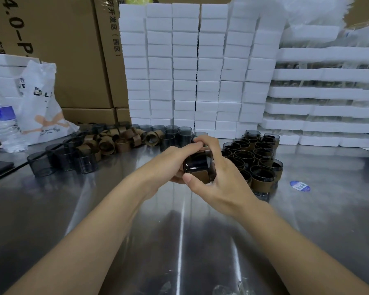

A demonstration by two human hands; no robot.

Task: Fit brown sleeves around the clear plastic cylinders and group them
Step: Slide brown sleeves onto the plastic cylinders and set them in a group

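Observation:
Both hands hold one dark clear cylinder (197,166) with a brown sleeve (207,177) around its lower part, just above the steel table. My left hand (170,165) grips it from the left, fingers over its top. My right hand (219,179) wraps it from the right, thumb across the front. A group of sleeved cylinders (258,160) stands right behind my right hand. Bare cylinders (62,158) stand at the left, and loose brown sleeves (113,139) lie in a pile behind them.
Stacks of white foam blocks (196,67) and foam trays (326,109) wall off the back. Cardboard boxes (62,50), a white plastic bag (41,107) and a water bottle (2,122) stand at the left. A blue sticker (300,186) lies on the steel table (179,241).

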